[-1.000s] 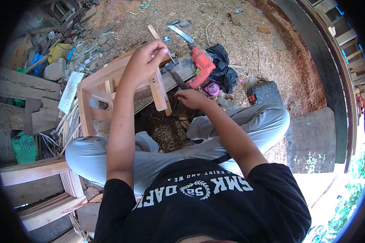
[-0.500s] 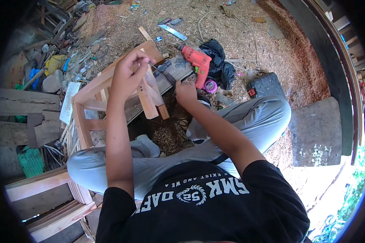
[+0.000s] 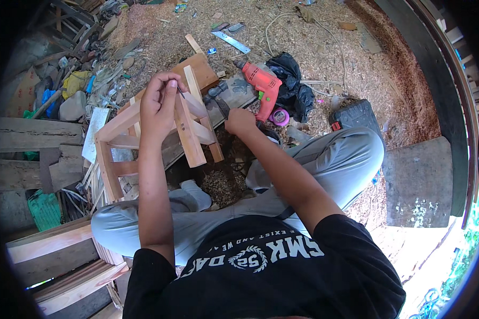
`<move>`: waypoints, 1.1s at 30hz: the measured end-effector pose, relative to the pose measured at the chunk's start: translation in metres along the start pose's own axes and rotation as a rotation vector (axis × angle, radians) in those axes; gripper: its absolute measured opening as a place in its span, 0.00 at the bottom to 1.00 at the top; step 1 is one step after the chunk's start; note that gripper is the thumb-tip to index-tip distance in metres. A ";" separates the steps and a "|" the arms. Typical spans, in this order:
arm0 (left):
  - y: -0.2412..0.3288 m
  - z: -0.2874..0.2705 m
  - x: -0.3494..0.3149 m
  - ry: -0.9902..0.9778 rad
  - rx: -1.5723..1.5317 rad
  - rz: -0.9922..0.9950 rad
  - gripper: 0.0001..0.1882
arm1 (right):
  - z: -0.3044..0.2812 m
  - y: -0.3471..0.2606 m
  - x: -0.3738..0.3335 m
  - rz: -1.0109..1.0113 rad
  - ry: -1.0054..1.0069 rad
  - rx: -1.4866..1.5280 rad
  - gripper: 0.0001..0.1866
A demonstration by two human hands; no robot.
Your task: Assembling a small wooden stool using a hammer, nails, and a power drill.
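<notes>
My left hand (image 3: 159,103) pinches a thin dark nail (image 3: 180,91) against a slat of a pale wooden stool frame (image 3: 189,133). The frame lies tilted on the ground in front of my knees. My right hand (image 3: 240,121) is closed around the handle of a dark-headed hammer (image 3: 216,93), which rests on a grey board just right of the frame. Both forearms reach forward over my grey trousers.
A red power drill (image 3: 261,85), a pink tape roll (image 3: 278,116) and a black bag (image 3: 294,87) lie beyond the hammer on sawdust. A metal blade (image 3: 231,41) lies farther off. A black case (image 3: 356,114) and a concrete block (image 3: 420,181) sit right. Planks (image 3: 32,138) and scrap pile up left.
The wooden frame and my left hand sit lower and further left in the view than before. My right hand stays by the hammer.
</notes>
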State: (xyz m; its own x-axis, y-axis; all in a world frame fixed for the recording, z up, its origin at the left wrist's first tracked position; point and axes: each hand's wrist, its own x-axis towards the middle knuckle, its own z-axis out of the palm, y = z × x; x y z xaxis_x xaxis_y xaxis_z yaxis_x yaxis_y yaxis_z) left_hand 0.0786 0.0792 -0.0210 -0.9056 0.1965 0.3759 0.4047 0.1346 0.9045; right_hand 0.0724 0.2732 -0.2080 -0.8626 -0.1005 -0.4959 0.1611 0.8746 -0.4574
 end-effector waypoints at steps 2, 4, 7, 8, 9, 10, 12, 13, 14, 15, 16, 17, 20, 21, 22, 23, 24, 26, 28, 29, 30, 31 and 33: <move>0.000 -0.002 -0.001 -0.009 0.005 -0.001 0.07 | 0.007 -0.001 -0.002 0.001 0.053 0.019 0.23; 0.004 -0.003 0.000 -0.010 -0.005 0.013 0.07 | 0.010 -0.005 -0.001 0.013 0.149 0.097 0.22; 0.013 -0.005 -0.001 0.008 -0.012 0.020 0.07 | -0.003 -0.008 -0.001 0.033 0.210 0.241 0.23; 0.017 -0.007 -0.003 0.015 -0.006 0.015 0.07 | -0.009 -0.011 -0.004 0.039 0.178 0.308 0.24; 0.022 -0.008 -0.005 0.026 -0.003 0.016 0.08 | -0.004 -0.010 -0.002 0.050 0.224 0.375 0.25; 0.025 -0.010 -0.004 0.035 -0.005 0.023 0.08 | -0.002 -0.009 -0.001 0.045 0.225 0.370 0.25; 0.031 -0.017 -0.006 0.066 0.042 0.032 0.08 | 0.002 -0.008 -0.001 0.050 0.323 0.505 0.26; 0.036 -0.023 -0.010 0.095 0.096 0.034 0.09 | 0.003 -0.011 -0.003 0.036 0.316 0.498 0.26; 0.043 -0.030 -0.014 0.113 0.104 0.035 0.09 | 0.005 -0.014 -0.004 -0.017 0.381 0.537 0.26; 0.051 -0.037 -0.019 0.139 0.134 0.010 0.09 | 0.005 -0.017 -0.004 -0.072 0.444 0.576 0.26; 0.059 -0.046 -0.025 0.173 0.167 -0.014 0.10 | 0.004 -0.020 -0.004 -0.098 0.431 0.568 0.26; 0.064 -0.055 -0.032 0.199 0.179 -0.013 0.10 | 0.002 -0.018 -0.002 -0.117 0.400 0.654 0.24; 0.076 -0.087 -0.055 0.281 0.247 -0.072 0.10 | -0.008 -0.025 -0.001 -0.215 0.271 0.968 0.15; 0.079 -0.104 -0.066 0.294 0.275 -0.060 0.10 | -0.013 -0.031 -0.008 -0.229 0.239 1.021 0.14; 0.082 -0.122 -0.081 0.312 0.306 -0.050 0.10 | -0.027 -0.047 -0.027 -0.243 0.200 1.072 0.14; 0.082 -0.137 -0.091 0.348 0.279 -0.039 0.11 | -0.036 -0.053 -0.036 -0.268 0.197 1.104 0.13; 0.087 -0.151 -0.102 0.380 0.305 -0.038 0.11 | -0.044 -0.060 -0.044 -0.298 0.184 1.144 0.12; 0.083 -0.174 -0.123 0.513 0.336 -0.050 0.10 | -0.056 -0.063 -0.056 -0.333 0.160 1.145 0.10; 0.075 -0.196 -0.144 0.591 0.359 -0.063 0.10 | -0.072 -0.080 -0.079 -0.366 0.178 1.192 0.11; 0.069 -0.202 -0.151 0.652 0.318 -0.078 0.11 | -0.076 -0.082 -0.084 -0.383 0.174 1.220 0.10; 0.063 -0.209 -0.158 0.711 0.275 -0.091 0.11 | -0.079 -0.085 -0.087 -0.398 0.170 1.248 0.09; 0.056 -0.213 -0.161 0.741 0.284 -0.090 0.11 | -0.085 -0.085 -0.092 -0.435 0.166 1.238 0.09; 0.044 -0.220 -0.172 0.754 0.274 -0.091 0.10 | -0.094 -0.098 -0.109 -0.470 0.164 1.239 0.09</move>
State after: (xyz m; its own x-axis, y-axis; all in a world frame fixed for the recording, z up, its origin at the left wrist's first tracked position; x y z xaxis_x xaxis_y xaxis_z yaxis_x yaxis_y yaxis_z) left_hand 0.2246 -0.1619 -0.0017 -0.7388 -0.5220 0.4263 0.2532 0.3712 0.8934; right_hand 0.1052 0.2434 -0.0397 -0.9891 -0.1371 -0.0529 0.0852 -0.2412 -0.9667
